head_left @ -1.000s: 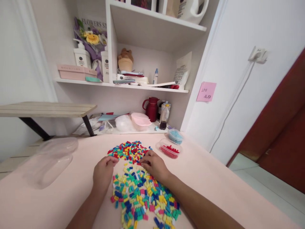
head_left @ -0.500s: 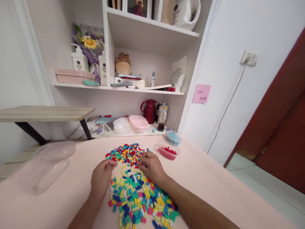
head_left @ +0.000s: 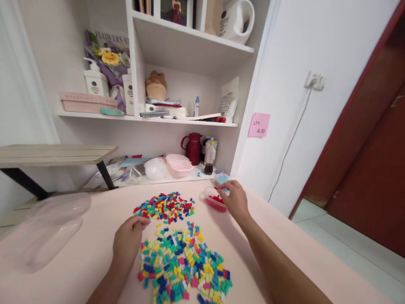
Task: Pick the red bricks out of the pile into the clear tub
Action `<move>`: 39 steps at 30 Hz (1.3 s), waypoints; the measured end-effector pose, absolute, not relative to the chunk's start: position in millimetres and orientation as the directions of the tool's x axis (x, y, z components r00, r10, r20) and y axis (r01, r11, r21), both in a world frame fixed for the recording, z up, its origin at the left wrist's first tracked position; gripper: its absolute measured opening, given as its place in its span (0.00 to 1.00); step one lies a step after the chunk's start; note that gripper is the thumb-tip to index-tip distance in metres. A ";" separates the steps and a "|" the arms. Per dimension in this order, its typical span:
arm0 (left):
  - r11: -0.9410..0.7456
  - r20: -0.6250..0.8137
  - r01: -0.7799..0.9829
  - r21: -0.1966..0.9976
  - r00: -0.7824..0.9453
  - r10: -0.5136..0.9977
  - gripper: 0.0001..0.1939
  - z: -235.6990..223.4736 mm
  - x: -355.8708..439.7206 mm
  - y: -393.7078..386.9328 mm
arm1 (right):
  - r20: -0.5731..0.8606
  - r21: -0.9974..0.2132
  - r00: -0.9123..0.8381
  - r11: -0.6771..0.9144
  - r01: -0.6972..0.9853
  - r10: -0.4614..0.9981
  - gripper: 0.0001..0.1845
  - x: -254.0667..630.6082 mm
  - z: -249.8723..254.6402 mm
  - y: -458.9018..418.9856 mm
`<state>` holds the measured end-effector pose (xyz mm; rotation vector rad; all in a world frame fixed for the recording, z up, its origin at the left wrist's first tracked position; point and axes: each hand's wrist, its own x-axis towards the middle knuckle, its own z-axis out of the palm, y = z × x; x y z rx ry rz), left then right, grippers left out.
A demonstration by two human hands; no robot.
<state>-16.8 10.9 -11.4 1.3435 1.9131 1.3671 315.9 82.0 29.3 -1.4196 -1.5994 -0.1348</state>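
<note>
My right hand [head_left: 236, 200] is over a clear plastic container [head_left: 207, 195] of red bricks [head_left: 218, 204], its fingers pinching a small red brick [head_left: 217, 188] above the rim. Just behind stands a second clear container with light-blue bricks [head_left: 222, 179], partly covered by that hand. My left hand [head_left: 128, 236] rests on the table with fingers closed, beside the left edge of a mixed pile of small bricks [head_left: 166, 206]; what it holds, if anything, is hidden. Closer to me spreads a larger heap of coloured bricks [head_left: 186, 266], many pale yellow, green and blue.
Clear plastic lids or trays [head_left: 57, 240] lie at the table's left. Behind the pink tabletop [head_left: 104, 211] are a pink bowl [head_left: 179, 165], a red jug [head_left: 193, 150] and a bottle of dark liquid [head_left: 209, 159]. A slatted wooden stand [head_left: 60, 154] is at the far left.
My right hand has moved right from the brick piles to above the red-brick container, carrying a red brick. My left hand stays beside the far pile. The view has shifted slightly.
</note>
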 end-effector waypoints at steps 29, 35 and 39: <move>0.056 0.167 0.444 0.894 -0.448 0.878 0.13 -8.1 -14.3 6.6 | 0.479 -0.604 -0.291 0.552 0.575 0.828 0.17 241.4 -19.4 64.8; 0.049 0.178 0.448 0.893 -0.451 0.875 0.13 -7.8 -13.2 5.7 | 0.467 -0.515 -0.266 0.504 0.693 0.843 0.16 241.7 -21.9 63.6; 0.053 0.165 0.435 0.899 -0.448 0.879 0.13 -9.9 -13.7 6.6 | 0.462 -0.572 -0.321 0.555 0.604 0.827 0.16 240.4 -19.6 63.2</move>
